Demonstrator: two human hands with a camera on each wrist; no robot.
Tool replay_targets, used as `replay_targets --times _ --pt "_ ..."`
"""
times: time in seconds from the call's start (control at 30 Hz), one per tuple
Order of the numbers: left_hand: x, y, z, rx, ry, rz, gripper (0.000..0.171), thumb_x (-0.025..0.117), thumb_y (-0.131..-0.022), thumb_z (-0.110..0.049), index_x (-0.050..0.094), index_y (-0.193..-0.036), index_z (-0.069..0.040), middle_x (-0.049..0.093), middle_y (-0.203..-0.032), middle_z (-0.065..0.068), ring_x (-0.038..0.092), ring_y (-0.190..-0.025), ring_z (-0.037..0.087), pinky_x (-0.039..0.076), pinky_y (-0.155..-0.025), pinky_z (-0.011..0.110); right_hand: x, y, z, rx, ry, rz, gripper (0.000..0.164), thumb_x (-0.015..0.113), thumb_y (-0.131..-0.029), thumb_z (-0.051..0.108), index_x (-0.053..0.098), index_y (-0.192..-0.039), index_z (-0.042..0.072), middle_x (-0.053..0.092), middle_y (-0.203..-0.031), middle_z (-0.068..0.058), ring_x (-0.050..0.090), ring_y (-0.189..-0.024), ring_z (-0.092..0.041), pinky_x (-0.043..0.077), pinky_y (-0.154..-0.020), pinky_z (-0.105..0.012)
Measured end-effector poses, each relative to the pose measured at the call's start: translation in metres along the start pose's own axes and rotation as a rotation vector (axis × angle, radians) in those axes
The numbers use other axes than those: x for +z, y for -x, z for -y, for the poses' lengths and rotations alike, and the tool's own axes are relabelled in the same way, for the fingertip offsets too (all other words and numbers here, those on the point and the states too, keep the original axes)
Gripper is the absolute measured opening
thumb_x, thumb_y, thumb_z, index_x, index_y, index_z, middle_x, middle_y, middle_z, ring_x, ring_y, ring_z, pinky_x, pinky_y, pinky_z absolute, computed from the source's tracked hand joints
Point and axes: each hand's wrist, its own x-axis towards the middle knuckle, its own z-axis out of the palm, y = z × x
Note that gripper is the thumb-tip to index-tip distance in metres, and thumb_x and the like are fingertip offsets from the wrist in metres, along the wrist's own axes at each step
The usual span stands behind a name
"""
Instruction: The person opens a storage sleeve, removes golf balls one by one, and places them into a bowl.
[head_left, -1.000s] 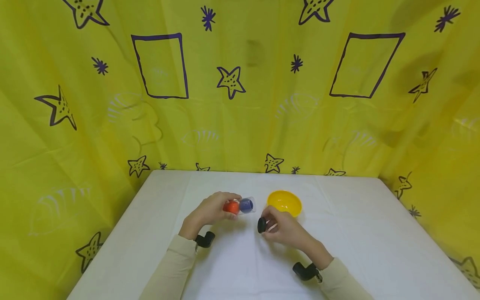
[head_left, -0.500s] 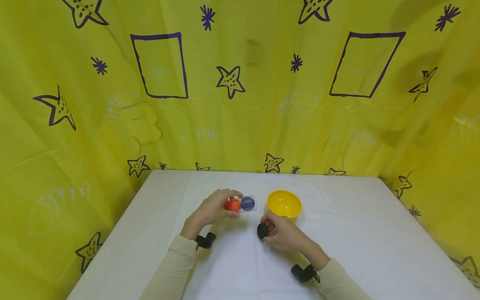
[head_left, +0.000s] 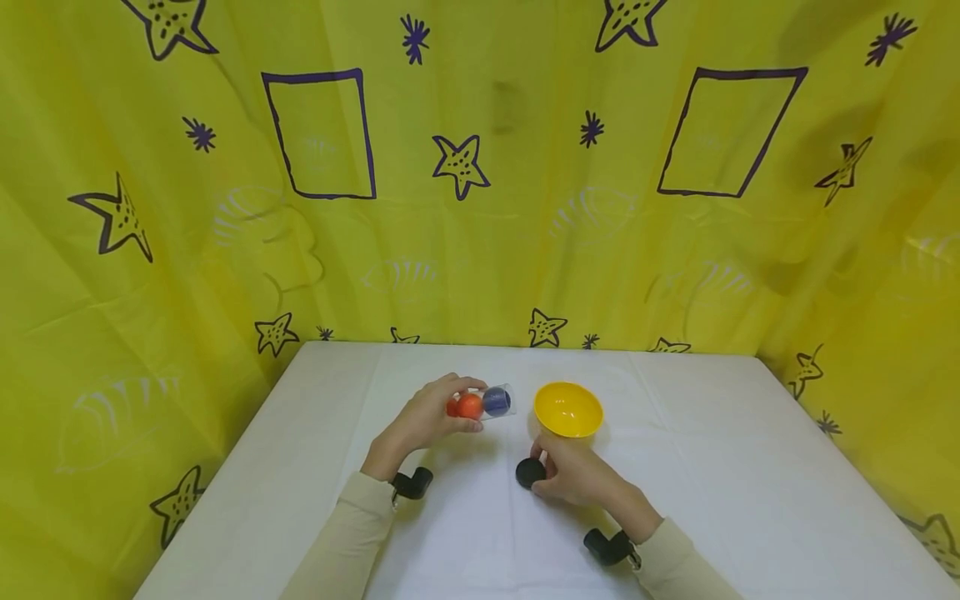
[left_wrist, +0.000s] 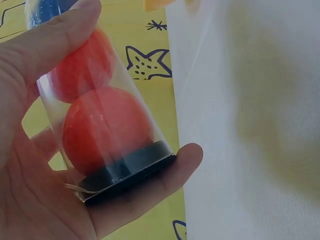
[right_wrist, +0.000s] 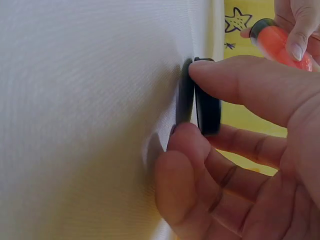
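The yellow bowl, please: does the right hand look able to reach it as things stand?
Probably yes. The right hand is close to the near side of the yellow bowl, with nothing visible between them. It seems to hold the black cap, though, so it may have to let go first.

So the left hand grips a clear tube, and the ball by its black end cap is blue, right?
Not quite: the ball by the black end cap is red, as the left wrist view shows. The left hand does grip a clear tube.

tube [left_wrist: 120,81] in all three views
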Motion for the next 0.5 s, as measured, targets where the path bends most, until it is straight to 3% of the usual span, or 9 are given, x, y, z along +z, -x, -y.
replay_targets --times 0.2,0.5 --pt "0.0009 0.0003 -0.0009 -0.020 -0.014 -0.021 0.056 0.087 -0.082 -0.025 0.065 -0.133 -0.026 0.066 -0.115 -0.001 0.062 -0.107 0.022 0.052 -0.091 0.046 0.0007 0.0014 -0.0006 0.012 0.002 0.023 0.034 0.084 -0.082 0.012 0.064 -0.110 0.011 0.057 -0.072 -0.001 0.053 -0.066 -0.016 0.043 -0.057 -0.024" --pt "0.0006 -0.0007 -0.0022 0.002 -0.089 -0.097 0.052 0.089 -0.079 -0.029 0.069 -0.126 -0.025 0.068 -0.114 -0.004 0.063 -0.104 0.019 0.051 -0.086 0.042 -0.0013 0.0030 0.0021 -0.005 0.033 0.020 0.040 0.082 -0.084 0.016 0.063 -0.118 0.009 0.057 -0.070 0.001 0.052 -0.063 -0.014 0.042 -0.056 -0.024"
